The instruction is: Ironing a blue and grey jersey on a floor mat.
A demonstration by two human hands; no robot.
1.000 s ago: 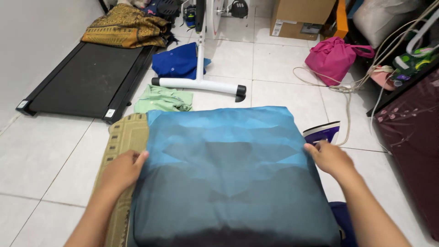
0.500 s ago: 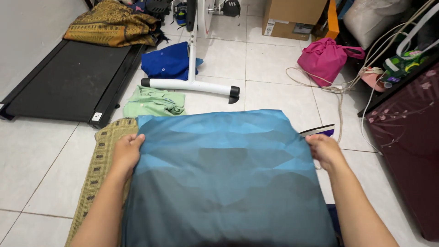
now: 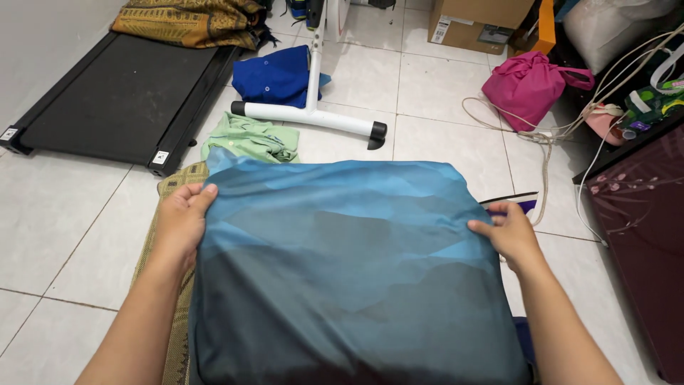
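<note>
Head view: a blue-to-dark gradient fabric sheet point(image 3: 349, 271) is held at both side edges.

The cloth is pinched by the closed fingers of the left hand point(image 3: 182, 224) and the right hand point(image 3: 509, 235), spread over a woven tan mat point(image 3: 165, 235) on white floor tiles point(image 3: 64, 235).

The blue cloth point(image 3: 349, 271) runs off the bottom edge, so its near end cannot be seen. It covers most of the woven mat point(image 3: 167, 214) below the left hand's fingers point(image 3: 196, 196), and all but a tip of the iron point(image 3: 516, 202) just beyond the right hand's fingers point(image 3: 488, 228). Far past the fingers, the patterned brown cloth point(image 3: 192, 18), the cardboard box point(image 3: 477, 21) and the white stand point(image 3: 313, 107) are cut by the top edge.
</note>
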